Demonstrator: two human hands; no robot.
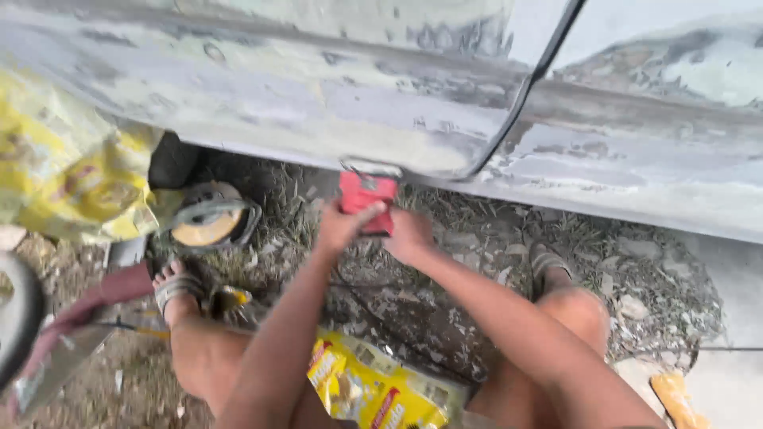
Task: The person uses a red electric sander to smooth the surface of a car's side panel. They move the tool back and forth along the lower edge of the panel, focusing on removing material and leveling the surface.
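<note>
Sacking in yellow (56,171) hung crumpled at the far left, and an angle grinder (211,218) with its yellow disc lay on the stony ground (652,302) beside your sandalled left foot (176,286). Your left hand (343,226) had its fingers (372,213) wrapped across the front of the red sanding block (367,197), pressed up against the lower edge of the sanded car door (318,103). Your right hand (409,236) gripped the block's lower right corner, fingers curled shut. Keeping the block flat to the sill with even pressure from both hands seemed wise there. A yellow printed bag (373,389) lay flattened under your knees; I could not tell whether it held anything.
</note>
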